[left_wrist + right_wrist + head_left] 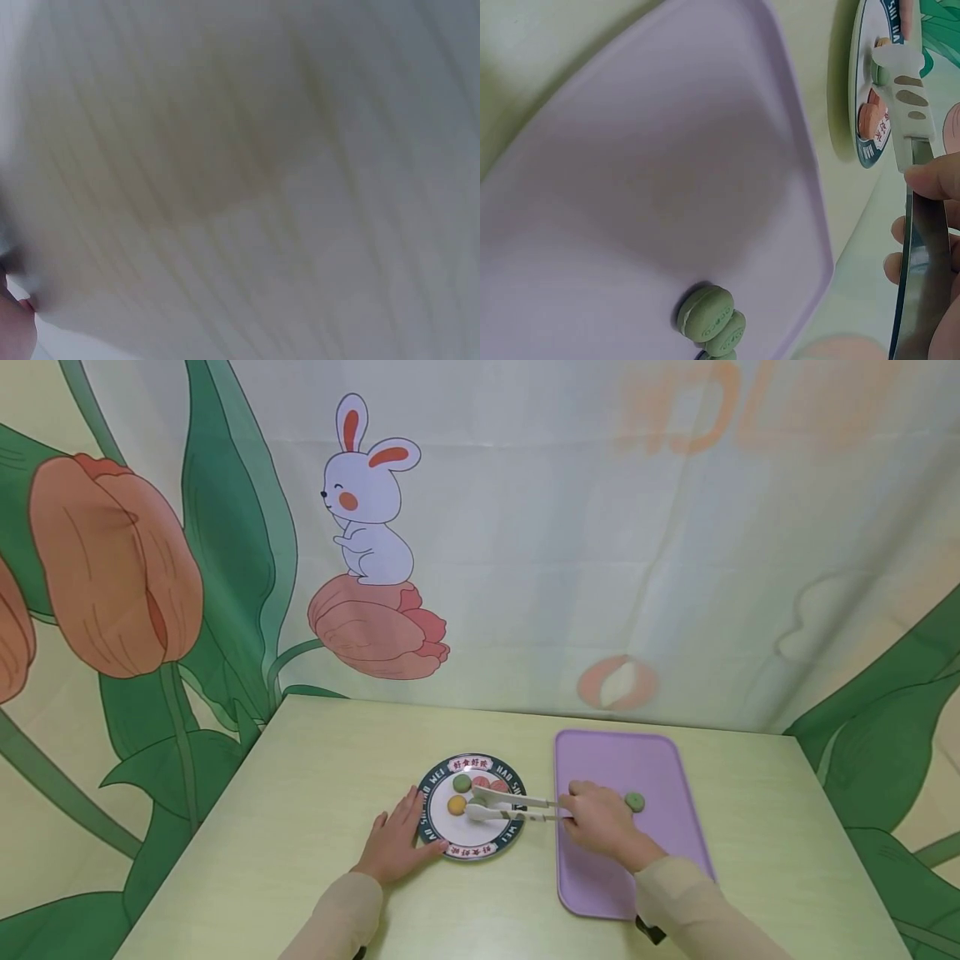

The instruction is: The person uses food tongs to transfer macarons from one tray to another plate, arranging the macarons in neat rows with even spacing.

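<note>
Left of the right grip, pinching white-tipped metal tongs, probably sets a green macaron-shaped piece on the round dark-rimmed white plate; calls for parting them clear of crowding pink pieces and yellow piece. Rests outspread left grip against the plate. Right of the tongs' grip, has more green pieces on the purple tray.

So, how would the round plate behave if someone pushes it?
The plate is probably stiff, given its crisp round rim. Sitting flat and low, it would likely slide rather than tip. The left hand at its rim could steady it.
</note>
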The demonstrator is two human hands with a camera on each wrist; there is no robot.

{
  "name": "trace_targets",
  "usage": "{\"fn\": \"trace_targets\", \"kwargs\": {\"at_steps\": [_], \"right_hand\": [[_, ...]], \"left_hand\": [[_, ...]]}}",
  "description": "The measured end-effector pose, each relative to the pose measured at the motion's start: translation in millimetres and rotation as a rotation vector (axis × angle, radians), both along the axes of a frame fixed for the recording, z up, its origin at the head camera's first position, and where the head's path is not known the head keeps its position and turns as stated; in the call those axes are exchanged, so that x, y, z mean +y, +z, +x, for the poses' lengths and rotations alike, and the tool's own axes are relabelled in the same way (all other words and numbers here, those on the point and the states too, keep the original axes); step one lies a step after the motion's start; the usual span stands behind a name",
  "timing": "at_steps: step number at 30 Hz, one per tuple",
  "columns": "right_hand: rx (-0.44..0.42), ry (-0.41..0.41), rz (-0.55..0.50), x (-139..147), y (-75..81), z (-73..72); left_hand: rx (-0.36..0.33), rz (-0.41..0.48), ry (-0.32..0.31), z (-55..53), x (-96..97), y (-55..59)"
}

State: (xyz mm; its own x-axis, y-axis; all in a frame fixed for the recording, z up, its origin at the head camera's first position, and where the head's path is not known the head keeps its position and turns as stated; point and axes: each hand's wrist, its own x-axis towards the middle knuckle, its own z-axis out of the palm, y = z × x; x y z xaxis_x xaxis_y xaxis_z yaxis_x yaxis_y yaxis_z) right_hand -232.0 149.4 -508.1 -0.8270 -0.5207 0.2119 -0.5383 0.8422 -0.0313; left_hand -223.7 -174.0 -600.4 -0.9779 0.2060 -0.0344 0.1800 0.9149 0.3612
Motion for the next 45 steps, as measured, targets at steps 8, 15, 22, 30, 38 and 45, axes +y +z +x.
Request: {"fn": "trace_targets", "kwargs": {"at_steps": [8,15,22,30,38,45], "right_hand": [[-0.034,-0.007,0.004,-2.1,-3.4,-1.5],[-0.062,-0.025,0.011,-4.4,-2.7,-1.9],[-0.049,-0.016,0.004,-4.8,-4.6,-3.4],[-0.062,-0.015,-0.009,-5.2,-2.3,-3.1],[-0.059,-0.017,-0.013,-0.3,11.4,-0.6],[0.0,-0.003,0.02,7.6,18.8,0.5]], "left_hand": [[-0.002,0.008,0.002,0.3,0.9,-0.9],[0.005,-0.001,0.001,-0.7,0.3,-3.6],[0.0,0.004,0.003,-0.6,0.6,-2.7],[0.009,0.005,0.001,-0.5,1.0,-1.7],[0.013,0.008,-0.002,-0.1,-0.2,-1.6],[0.01,0.016,0.004,-0.7,-0.1,-2.7]]}}
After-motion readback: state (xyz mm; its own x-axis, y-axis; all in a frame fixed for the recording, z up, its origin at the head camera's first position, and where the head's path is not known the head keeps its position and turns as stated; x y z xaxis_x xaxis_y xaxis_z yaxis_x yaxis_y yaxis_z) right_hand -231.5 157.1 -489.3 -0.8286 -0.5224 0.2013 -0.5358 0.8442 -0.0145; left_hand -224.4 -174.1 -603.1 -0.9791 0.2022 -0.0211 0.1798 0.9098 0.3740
